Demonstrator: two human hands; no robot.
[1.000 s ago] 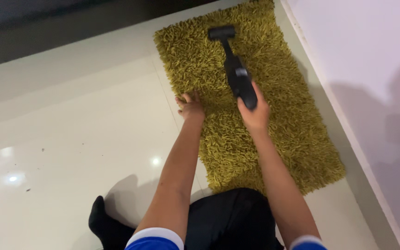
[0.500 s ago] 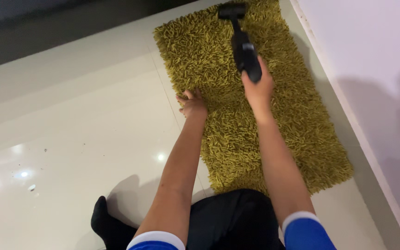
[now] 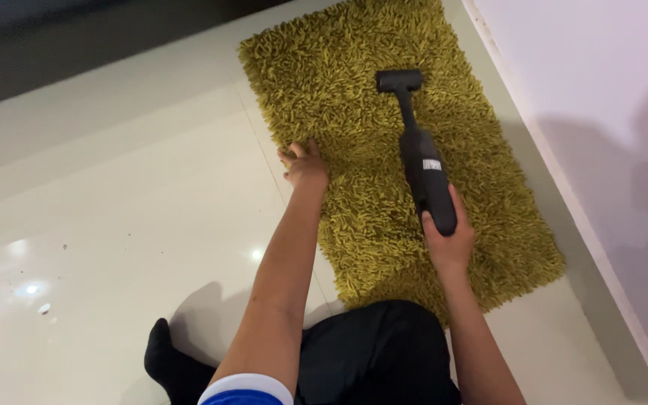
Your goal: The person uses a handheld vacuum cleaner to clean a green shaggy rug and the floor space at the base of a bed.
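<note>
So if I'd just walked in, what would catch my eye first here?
Most likely the shaggy olive-green rug, bright against the glossy pale floor and lying beside the white wall. On it the right hand grips a black handheld vacuum whose nozzle rests in the pile toward the far end. The left hand presses flat on the rug's left edge.

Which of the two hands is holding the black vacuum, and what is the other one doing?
The right hand grips the black handheld vacuum. The left hand holds nothing and presses flat on the left edge of the green shaggy rug.
</note>
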